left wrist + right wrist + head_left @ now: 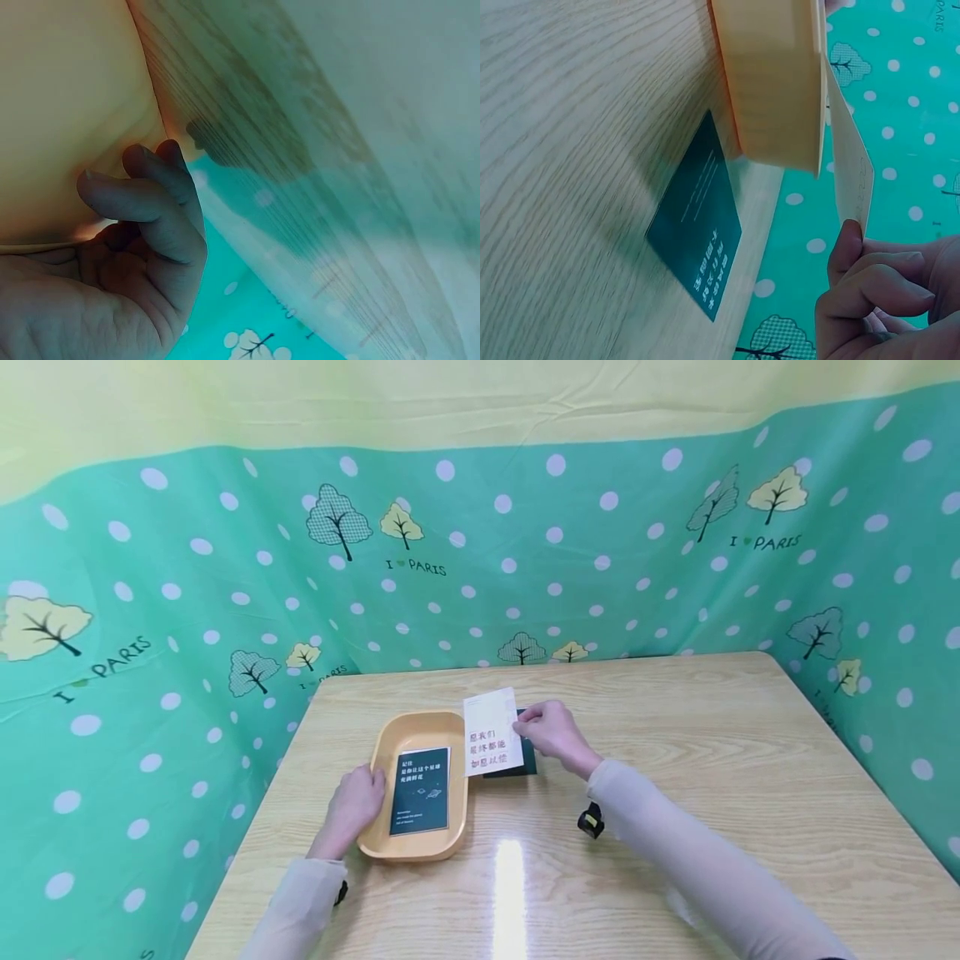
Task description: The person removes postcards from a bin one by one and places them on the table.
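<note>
A white card with reddish writing (491, 718) is pinched by its right edge in my right hand (553, 732), raised beside the tray's right rim. In the right wrist view, thumb and fingers of the right hand (881, 300) hold the pale card (851, 157). Below it a dark green card (697, 217) lies flat on the table, partly covered in the head view. My left hand (358, 797) grips the left side of the yellow tray (367, 842); in the left wrist view the left hand (142, 232) has curled fingers against the tray wall (67, 112). Another dark card (420, 793) lies inside the tray.
The wooden table (675, 760) extends to the right and towards the front. A green dotted curtain (555, 560) with trees hangs behind it and at both sides. A dark wrist device (591, 820) shows under the right sleeve.
</note>
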Available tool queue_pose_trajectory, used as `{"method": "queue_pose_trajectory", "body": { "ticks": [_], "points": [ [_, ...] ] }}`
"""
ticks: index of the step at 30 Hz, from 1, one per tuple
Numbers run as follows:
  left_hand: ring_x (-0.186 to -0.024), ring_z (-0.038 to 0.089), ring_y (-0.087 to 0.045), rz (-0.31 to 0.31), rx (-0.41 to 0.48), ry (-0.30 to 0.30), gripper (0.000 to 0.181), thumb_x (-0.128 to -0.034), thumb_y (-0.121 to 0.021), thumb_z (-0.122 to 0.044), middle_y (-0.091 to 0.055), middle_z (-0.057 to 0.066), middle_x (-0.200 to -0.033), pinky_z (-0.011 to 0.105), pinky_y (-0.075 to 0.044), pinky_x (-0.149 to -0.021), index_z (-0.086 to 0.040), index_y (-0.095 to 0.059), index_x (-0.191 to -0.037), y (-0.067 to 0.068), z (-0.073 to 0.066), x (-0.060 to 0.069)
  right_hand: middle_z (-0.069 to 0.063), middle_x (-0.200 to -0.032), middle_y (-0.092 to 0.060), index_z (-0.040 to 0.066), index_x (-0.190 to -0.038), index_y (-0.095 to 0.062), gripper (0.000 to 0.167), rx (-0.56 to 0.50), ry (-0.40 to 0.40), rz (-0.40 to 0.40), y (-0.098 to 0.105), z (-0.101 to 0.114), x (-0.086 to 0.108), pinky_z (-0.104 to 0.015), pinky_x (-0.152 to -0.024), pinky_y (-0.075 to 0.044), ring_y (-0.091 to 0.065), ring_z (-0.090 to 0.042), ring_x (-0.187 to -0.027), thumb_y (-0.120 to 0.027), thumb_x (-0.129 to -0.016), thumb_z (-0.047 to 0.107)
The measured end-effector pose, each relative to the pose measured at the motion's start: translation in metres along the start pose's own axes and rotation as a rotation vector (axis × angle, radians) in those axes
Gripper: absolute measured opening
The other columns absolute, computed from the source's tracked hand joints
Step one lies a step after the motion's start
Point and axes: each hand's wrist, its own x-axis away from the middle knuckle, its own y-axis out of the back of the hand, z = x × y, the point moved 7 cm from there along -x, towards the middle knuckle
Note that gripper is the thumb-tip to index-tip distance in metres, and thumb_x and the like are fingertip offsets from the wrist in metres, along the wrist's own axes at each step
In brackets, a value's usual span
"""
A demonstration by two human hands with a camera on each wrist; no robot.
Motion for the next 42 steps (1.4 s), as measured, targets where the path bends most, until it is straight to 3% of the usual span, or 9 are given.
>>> {"method": "queue_pose_trajectory", "body": {
  "ticks": [8, 16, 23, 30, 37, 42],
  "points": [
    [-0.055, 0.021, -0.061, 0.006, 0.001, -0.004, 0.039, -0.1112, -0.037, -0.023, -0.057, 0.014, -0.072, 0.033, -0.054, -0.047, 0.008, -0.06, -0.107, -0.001, -0.001, -0.001, -0.012, -0.082, -0.067, -0.001, -0.115, -0.072, 0.022, 0.0, -0.017, -0.017, 0.01, -0.008, -0.004, -0.025, -0.053, -0.045, -0.049, -0.012, -0.058, -0.071, -0.099, 0.014],
    [-0.056, 0.021, -0.059, 0.014, -0.033, -0.005, 0.037, -0.1107, -0.038, -0.023, -0.055, 0.014, -0.072, 0.033, -0.052, -0.046, 0.004, -0.058, -0.097, 0.001, -0.001, -0.002, -0.017, -0.099, -0.071, -0.004, -0.118, -0.07, 0.023, -0.01, -0.028, -0.035, 0.019, -0.02, -0.008, -0.023, -0.052, -0.043, -0.052, -0.013, -0.062, -0.07, -0.1, 0.012],
    [-0.055, 0.021, -0.059, 0.018, -0.038, -0.006, 0.037, -0.1108, -0.037, -0.023, -0.055, 0.013, -0.071, 0.032, -0.051, -0.046, 0.004, -0.058, -0.097, 0.002, -0.002, -0.002, -0.018, -0.109, -0.07, -0.005, -0.115, -0.07, 0.021, 0.008, -0.02, -0.058, 0.028, -0.031, -0.012, -0.028, -0.067, -0.052, -0.064, -0.027, -0.089, -0.07, -0.1, 0.009],
    [-0.055, 0.022, -0.06, 0.014, -0.041, -0.027, 0.036, -0.1103, -0.039, -0.022, -0.056, 0.014, -0.071, 0.034, -0.052, -0.046, 0.004, -0.058, -0.094, 0.006, -0.004, -0.001, -0.017, -0.108, -0.07, -0.004, -0.114, -0.071, 0.019, 0.042, -0.049, -0.055, 0.032, -0.049, -0.02, -0.026, -0.063, -0.049, -0.058, -0.02, -0.078, -0.069, -0.099, 0.008],
    [-0.057, 0.021, -0.062, 0.028, -0.025, -0.007, 0.037, -0.1108, -0.038, -0.022, -0.058, 0.015, -0.074, 0.033, -0.054, -0.047, 0.007, -0.059, -0.1, 0.006, 0.0, -0.004, -0.018, -0.112, -0.07, -0.005, -0.114, -0.072, 0.02, 0.084, -0.064, -0.06, 0.031, -0.063, -0.026, -0.033, -0.078, -0.053, -0.063, -0.026, -0.094, -0.069, -0.1, 0.008],
    [-0.058, 0.021, -0.063, 0.035, -0.01, 0.005, 0.038, -0.1112, -0.038, -0.022, -0.058, 0.015, -0.075, 0.033, -0.055, -0.048, 0.008, -0.059, -0.104, 0.006, 0.003, -0.006, -0.019, -0.112, -0.069, -0.004, -0.115, -0.071, 0.02, 0.087, -0.094, -0.057, 0.033, -0.073, -0.031, -0.034, -0.078, -0.053, -0.062, -0.027, -0.094, -0.068, -0.1, 0.009]
  ]
}}
